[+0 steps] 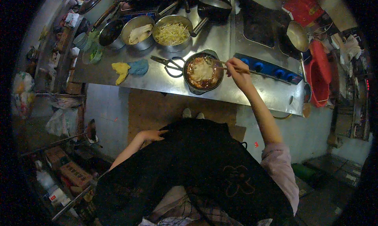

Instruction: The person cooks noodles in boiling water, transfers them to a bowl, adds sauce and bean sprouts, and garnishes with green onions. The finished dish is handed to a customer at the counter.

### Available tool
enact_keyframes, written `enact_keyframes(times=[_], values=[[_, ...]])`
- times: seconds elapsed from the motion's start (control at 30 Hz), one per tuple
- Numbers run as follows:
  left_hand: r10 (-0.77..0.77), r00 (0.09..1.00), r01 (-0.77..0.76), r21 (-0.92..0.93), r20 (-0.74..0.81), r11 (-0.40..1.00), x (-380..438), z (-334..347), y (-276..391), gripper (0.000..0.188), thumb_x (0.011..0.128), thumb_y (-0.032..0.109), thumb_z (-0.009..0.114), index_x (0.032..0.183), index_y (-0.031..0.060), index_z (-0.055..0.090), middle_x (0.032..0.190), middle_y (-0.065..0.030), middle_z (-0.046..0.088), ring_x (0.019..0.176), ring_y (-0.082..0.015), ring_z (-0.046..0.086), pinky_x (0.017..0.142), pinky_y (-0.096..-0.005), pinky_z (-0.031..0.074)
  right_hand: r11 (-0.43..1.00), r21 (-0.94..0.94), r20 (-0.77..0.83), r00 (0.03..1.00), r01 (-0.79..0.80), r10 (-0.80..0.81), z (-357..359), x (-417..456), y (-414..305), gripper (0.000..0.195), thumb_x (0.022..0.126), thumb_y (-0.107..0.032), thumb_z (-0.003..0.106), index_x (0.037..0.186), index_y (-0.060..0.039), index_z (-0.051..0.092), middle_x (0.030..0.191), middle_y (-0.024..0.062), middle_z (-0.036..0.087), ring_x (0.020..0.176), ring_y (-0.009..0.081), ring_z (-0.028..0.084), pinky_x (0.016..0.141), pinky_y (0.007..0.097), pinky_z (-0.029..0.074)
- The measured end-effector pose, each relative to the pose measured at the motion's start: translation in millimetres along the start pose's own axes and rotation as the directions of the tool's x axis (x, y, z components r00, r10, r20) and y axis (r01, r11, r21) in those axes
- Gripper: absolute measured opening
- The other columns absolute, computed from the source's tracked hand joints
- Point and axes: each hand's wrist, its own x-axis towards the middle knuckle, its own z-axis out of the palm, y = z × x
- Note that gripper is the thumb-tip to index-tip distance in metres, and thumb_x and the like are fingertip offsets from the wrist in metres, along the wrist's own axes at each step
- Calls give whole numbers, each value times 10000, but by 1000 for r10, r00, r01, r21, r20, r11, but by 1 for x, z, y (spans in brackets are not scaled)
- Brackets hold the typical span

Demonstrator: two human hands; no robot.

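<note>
My right hand [238,74] grips a pair of wooden chopsticks [243,70], whose tips reach into a dark two-eared bowl [222,78]. Pale food [203,69] lies in reddish-brown sauce in that bowl. My left hand [153,135] rests on the black apron at my waist, its fingers spread and nothing seen in it. Black-handled scissors [172,67] lie against the bowl's left side. Farther left are a blue cloth [138,67] and a yellow cloth [119,71]. Behind them stand a metal pot of bean sprouts [172,34] and another pot with pale strips [138,34].
The steel counter [254,93] runs across in front of me. A blue panel with knobs [267,69] lies right of the bowl. Near the back are a black pot [214,9] and a dark pan [112,34]. A red plastic container [319,78] stands beyond the counter's right end.
</note>
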Motion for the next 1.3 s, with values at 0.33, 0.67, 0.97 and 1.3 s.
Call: enact_keyframes(times=[0.33,0.67,0.97,1.3], values=[[-23,781,323,372,-625,870,19,-29,97,326,756,199,529,1045,48,509,819,-189,597,793,-353,571,694,-439,465,930,-178,158,942,323,-297,50,-37,33,168,776,-57,538,940,-34,517,902,112,519,705,286,536,648,325,439],[57,610,-318,-178,-790,931,112,-59,124,408,778,116,487,1172,25,432,1018,-153,581,867,-253,577,752,-333,454,999,-27,-321,946,-42,31,68,-42,100,217,857,-213,499,821,-12,573,679,98,543,585,198,516,516,274,394],[28,742,-595,-639,-670,488,96,-66,144,525,830,103,460,1314,47,266,1259,-106,425,1017,-186,504,844,-292,393,478,858,-288,595,-189,751,73,-33,102,389,863,-373,481,791,6,537,607,15,464,464,67,371,398,187,243],[71,756,-635,-702,-651,323,92,-63,138,528,849,88,468,1328,49,247,1292,-104,395,1086,-205,470,875,-315,396,326,933,-162,627,-155,762,69,-32,121,341,882,-325,461,845,10,513,582,4,397,452,72,342,392,191,246]])
